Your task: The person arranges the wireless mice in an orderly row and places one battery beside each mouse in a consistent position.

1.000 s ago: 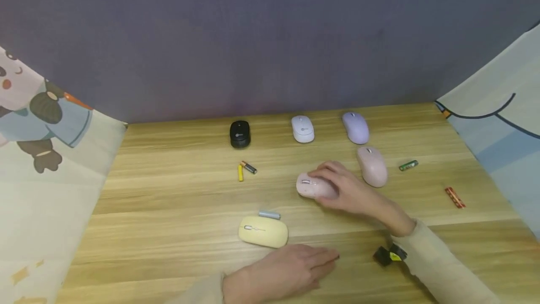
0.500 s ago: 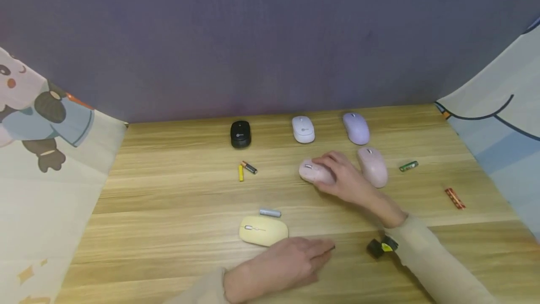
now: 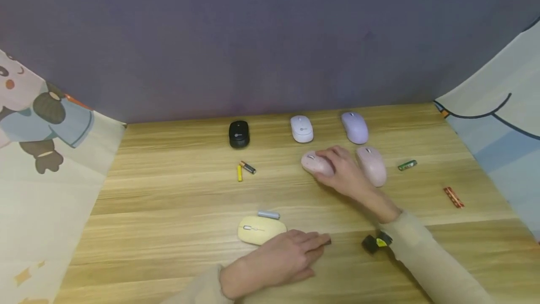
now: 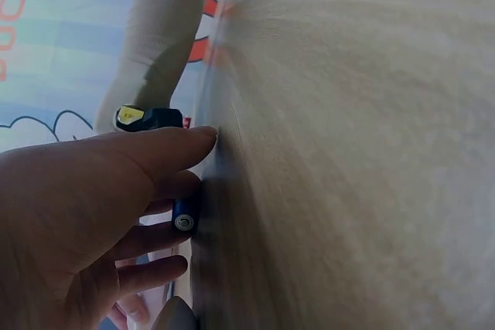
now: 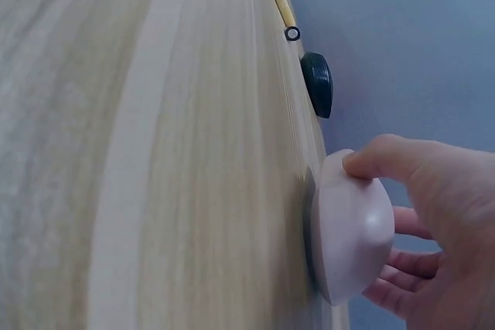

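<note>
My right hand (image 3: 343, 172) grips a pale pink computer mouse (image 3: 316, 164), thumb on one side and fingers on the other. The right wrist view shows this mouse (image 5: 352, 229) against or just above the wooden table; I cannot tell which. Beside that hand lies a second, larger pink mouse (image 3: 372, 166). My left hand (image 3: 280, 257) is low over the table, partly covering a yellow mouse (image 3: 257, 230). At its fingertips is a dark blue battery (image 4: 184, 220), seen end-on between the fingers; most of it is hidden.
Along the back stand a black mouse (image 3: 239, 134), a white mouse (image 3: 301, 129) and a purple mouse (image 3: 355, 127). Loose batteries include a yellow one (image 3: 239, 173), a black one (image 3: 248, 168), a grey one (image 3: 268, 214), a green one (image 3: 407, 165) and red ones (image 3: 453, 197).
My right hand has slid the pink mouse toward the back, next to the larger pink mouse, turning it slightly. My left hand has shifted slightly back, the dark battery moving with it.
</note>
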Demonstrator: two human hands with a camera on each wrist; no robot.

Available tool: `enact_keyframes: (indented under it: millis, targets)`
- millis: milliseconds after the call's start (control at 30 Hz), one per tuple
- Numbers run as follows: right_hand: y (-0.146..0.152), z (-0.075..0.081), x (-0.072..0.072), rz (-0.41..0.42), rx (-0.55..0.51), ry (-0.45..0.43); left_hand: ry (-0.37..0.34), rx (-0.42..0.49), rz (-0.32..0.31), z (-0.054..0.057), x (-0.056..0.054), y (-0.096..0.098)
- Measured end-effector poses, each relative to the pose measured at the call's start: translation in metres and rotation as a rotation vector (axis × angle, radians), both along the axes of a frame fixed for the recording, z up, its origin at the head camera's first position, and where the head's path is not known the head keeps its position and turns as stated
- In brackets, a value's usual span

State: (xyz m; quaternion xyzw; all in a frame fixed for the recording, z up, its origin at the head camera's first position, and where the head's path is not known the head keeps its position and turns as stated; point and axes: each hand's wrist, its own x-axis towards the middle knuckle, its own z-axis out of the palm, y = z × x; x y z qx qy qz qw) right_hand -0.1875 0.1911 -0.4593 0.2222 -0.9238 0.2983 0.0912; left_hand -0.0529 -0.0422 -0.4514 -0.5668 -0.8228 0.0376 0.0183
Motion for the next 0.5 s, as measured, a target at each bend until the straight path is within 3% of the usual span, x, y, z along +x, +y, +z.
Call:
enact_keyframes:
  millis: [500]
  targets:
    - [-0.0080, 0.0003, -0.0040, -0.113, 0.034, -0.071, 0.018, -0.015, 0.006, -0.0006, -0.0021, -0.0012]
